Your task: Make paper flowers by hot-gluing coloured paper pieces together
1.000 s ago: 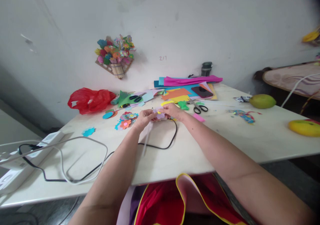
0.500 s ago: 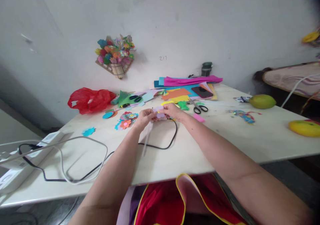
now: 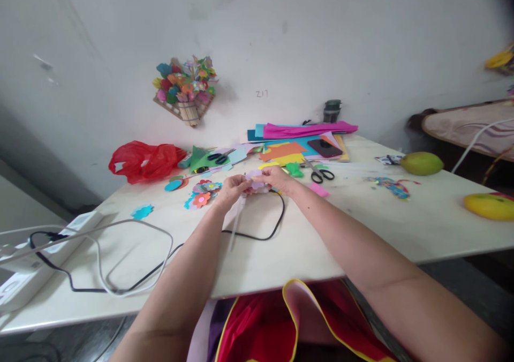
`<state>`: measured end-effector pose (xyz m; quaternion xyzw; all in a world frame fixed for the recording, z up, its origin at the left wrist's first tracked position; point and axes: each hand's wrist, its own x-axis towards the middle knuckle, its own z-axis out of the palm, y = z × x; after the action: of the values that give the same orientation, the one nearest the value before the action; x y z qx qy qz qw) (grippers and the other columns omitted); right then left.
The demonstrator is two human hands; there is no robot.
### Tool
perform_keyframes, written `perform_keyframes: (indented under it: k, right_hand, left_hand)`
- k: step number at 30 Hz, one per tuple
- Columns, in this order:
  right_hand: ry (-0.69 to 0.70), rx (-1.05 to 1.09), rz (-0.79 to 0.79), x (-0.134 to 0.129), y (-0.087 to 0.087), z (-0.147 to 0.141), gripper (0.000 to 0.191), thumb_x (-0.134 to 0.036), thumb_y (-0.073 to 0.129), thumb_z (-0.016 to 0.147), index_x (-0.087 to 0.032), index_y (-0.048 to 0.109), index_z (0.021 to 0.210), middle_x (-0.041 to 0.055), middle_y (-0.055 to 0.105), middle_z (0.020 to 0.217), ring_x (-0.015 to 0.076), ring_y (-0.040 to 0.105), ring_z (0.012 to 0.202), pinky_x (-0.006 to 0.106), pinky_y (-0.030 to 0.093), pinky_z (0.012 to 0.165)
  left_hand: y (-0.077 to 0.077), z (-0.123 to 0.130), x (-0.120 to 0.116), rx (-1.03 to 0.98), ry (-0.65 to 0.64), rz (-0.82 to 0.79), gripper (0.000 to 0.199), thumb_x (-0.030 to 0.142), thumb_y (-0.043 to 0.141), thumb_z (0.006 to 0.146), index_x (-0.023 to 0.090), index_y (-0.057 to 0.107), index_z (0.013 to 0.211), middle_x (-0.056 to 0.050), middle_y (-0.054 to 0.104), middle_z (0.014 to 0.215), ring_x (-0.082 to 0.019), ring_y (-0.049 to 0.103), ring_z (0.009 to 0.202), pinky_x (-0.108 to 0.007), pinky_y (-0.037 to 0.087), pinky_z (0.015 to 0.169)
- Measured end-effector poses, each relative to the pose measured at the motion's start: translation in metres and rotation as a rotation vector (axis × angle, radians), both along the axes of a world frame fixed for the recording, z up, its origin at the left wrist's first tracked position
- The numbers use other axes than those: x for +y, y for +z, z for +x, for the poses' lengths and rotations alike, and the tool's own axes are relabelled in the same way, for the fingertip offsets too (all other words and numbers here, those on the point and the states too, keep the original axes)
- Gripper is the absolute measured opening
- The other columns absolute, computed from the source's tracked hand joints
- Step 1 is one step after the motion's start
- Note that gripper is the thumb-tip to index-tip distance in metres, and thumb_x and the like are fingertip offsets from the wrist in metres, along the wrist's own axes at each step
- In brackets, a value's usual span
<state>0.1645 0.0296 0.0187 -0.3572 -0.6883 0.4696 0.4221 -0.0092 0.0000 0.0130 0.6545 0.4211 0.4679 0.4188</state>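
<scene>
A lilac paper flower (image 3: 254, 180) is pinched between my two hands over the middle of the table. My left hand (image 3: 233, 189) grips its left edge, fingers closed. On the other side my right hand (image 3: 278, 179) has thumb and fingers pressed together on the flower's right edge. A translucent white stick (image 3: 236, 224) slants down toward me from under my left hand; I cannot make out where its top ends. Several cut paper flowers (image 3: 201, 198) lie just left of my left hand. A black cable (image 3: 277, 223) loops out from beneath my right hand.
Black-handled scissors (image 3: 322, 176) and a pink paper piece (image 3: 319, 189) lie right of my hands. Behind are coloured sheets (image 3: 283, 152), a phone (image 3: 324, 148) and more scissors (image 3: 219, 157). A red plastic bag (image 3: 144, 161) and a power strip (image 3: 52, 260) stand left; mangoes (image 3: 421, 163) lie right.
The fingers of my right hand have shifted slightly on the lilac flower. Both hands stay in the same place, and the things on the table have not moved.
</scene>
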Motion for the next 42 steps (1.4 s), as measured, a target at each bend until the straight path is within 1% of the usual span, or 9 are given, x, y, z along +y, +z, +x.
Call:
perform_keyframes:
  k: [4, 9, 14, 16, 22, 28, 30, 35, 42]
  right_hand:
    - [-0.041, -0.013, 0.015, 0.002, -0.003, -0.003, 0.038, -0.049, 0.069, 0.057, -0.015, 0.054, 0.060, -0.0039, 0.048, 0.052, 0.0070, 0.040, 0.046, 0.020, 0.033, 0.040]
    - [-0.049, -0.018, -0.006, 0.002, -0.002, -0.004, 0.038, -0.049, 0.070, 0.056, -0.015, 0.054, 0.059, -0.0032, 0.049, 0.052, 0.0070, 0.040, 0.046, 0.020, 0.032, 0.039]
    - [0.047, 0.045, -0.064, -0.002, 0.003, 0.002, 0.037, -0.050, 0.066, 0.063, -0.014, 0.055, 0.063, -0.0001, 0.053, 0.060, 0.0099, 0.048, 0.055, 0.020, 0.037, 0.041]
    - [0.056, 0.047, -0.061, -0.002, 0.004, 0.004, 0.037, -0.050, 0.064, 0.065, -0.014, 0.056, 0.064, 0.0007, 0.054, 0.061, 0.0104, 0.049, 0.057, 0.020, 0.038, 0.041]
    - [0.000, -0.014, 0.019, 0.003, -0.002, 0.000, 0.038, -0.049, 0.070, 0.057, -0.015, 0.053, 0.059, -0.0033, 0.049, 0.055, 0.0072, 0.042, 0.049, 0.019, 0.035, 0.040]
    - [-0.060, -0.042, 0.024, 0.002, -0.003, -0.006, 0.038, -0.049, 0.071, 0.055, -0.015, 0.053, 0.057, -0.0044, 0.047, 0.052, 0.0067, 0.040, 0.046, 0.020, 0.035, 0.040]
    - [-0.043, -0.026, 0.007, 0.001, -0.001, -0.004, 0.037, -0.047, 0.072, 0.055, -0.015, 0.054, 0.059, -0.0036, 0.050, 0.053, 0.0072, 0.042, 0.047, 0.020, 0.035, 0.040]
    - [0.080, 0.078, -0.075, -0.002, 0.004, 0.004, 0.035, -0.048, 0.066, 0.064, -0.014, 0.057, 0.064, 0.0001, 0.055, 0.060, 0.0095, 0.049, 0.053, 0.020, 0.038, 0.041]
    - [0.010, 0.113, -0.063, -0.002, 0.007, 0.008, 0.034, -0.046, 0.067, 0.063, -0.014, 0.059, 0.062, 0.0014, 0.056, 0.058, 0.0106, 0.051, 0.055, 0.020, 0.038, 0.043]
  left_hand:
    - [0.000, 0.000, -0.001, 0.017, -0.017, -0.010, 0.032, 0.045, 0.063, 0.070, 0.014, 0.056, 0.065, -0.006, 0.066, 0.062, -0.013, 0.058, 0.056, -0.025, 0.043, 0.058]
    - [0.000, 0.000, -0.001, 0.022, -0.004, -0.007, 0.031, 0.044, 0.063, 0.071, 0.015, 0.055, 0.064, -0.006, 0.067, 0.062, -0.013, 0.058, 0.056, -0.025, 0.043, 0.058]
    - [0.001, 0.001, -0.001, -0.020, 0.019, -0.003, 0.032, 0.045, 0.064, 0.069, 0.015, 0.054, 0.064, -0.004, 0.065, 0.060, -0.013, 0.057, 0.055, -0.025, 0.043, 0.058]
    - [0.002, 0.001, -0.001, -0.027, 0.019, -0.003, 0.033, 0.046, 0.064, 0.069, 0.015, 0.054, 0.064, -0.004, 0.065, 0.059, -0.012, 0.057, 0.054, -0.025, 0.043, 0.058]
    - [0.003, 0.002, -0.003, 0.019, 0.030, 0.015, 0.032, 0.046, 0.062, 0.071, 0.015, 0.055, 0.064, -0.004, 0.065, 0.059, -0.011, 0.054, 0.051, -0.024, 0.039, 0.053]
    - [0.006, 0.004, -0.006, 0.088, 0.056, 0.043, 0.031, 0.044, 0.059, 0.073, 0.016, 0.054, 0.062, -0.003, 0.065, 0.058, -0.010, 0.050, 0.050, -0.023, 0.034, 0.050]
    - [0.006, 0.004, -0.006, 0.084, 0.054, 0.047, 0.032, 0.045, 0.059, 0.073, 0.016, 0.053, 0.061, -0.003, 0.064, 0.057, -0.010, 0.050, 0.050, -0.023, 0.034, 0.050]
    - [0.008, 0.002, -0.006, 0.051, 0.065, 0.047, 0.034, 0.049, 0.060, 0.071, 0.016, 0.054, 0.062, -0.002, 0.063, 0.056, -0.010, 0.048, 0.048, -0.024, 0.032, 0.049]
    - [0.007, 0.001, -0.006, 0.057, 0.053, 0.051, 0.034, 0.048, 0.060, 0.072, 0.016, 0.054, 0.062, -0.003, 0.063, 0.056, -0.009, 0.048, 0.048, -0.023, 0.031, 0.049]
